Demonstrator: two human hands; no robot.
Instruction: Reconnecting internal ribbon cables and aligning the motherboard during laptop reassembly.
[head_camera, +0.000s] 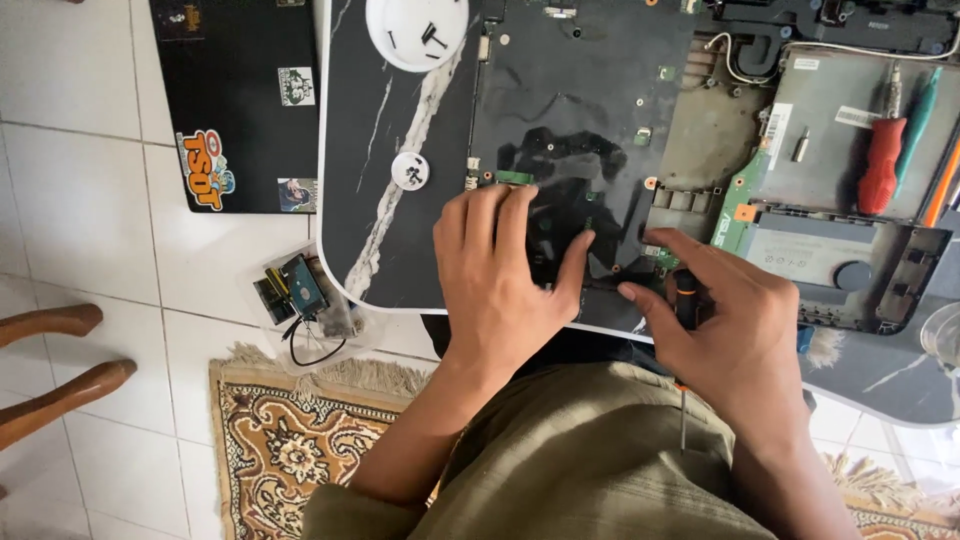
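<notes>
One marble-patterned black table (370, 200) bears one opened laptop chassis (850, 260) of grey plastic and one flat black mainboard (580, 100), with two round white dishes of screws (415, 30) and one red-handled screwdriver (882, 165). The left hand (495, 270) lies flat, fingers spread, on the board's near edge. The right hand (735, 320), just beside it, grips a black-handled screwdriver (686, 295).
</notes>
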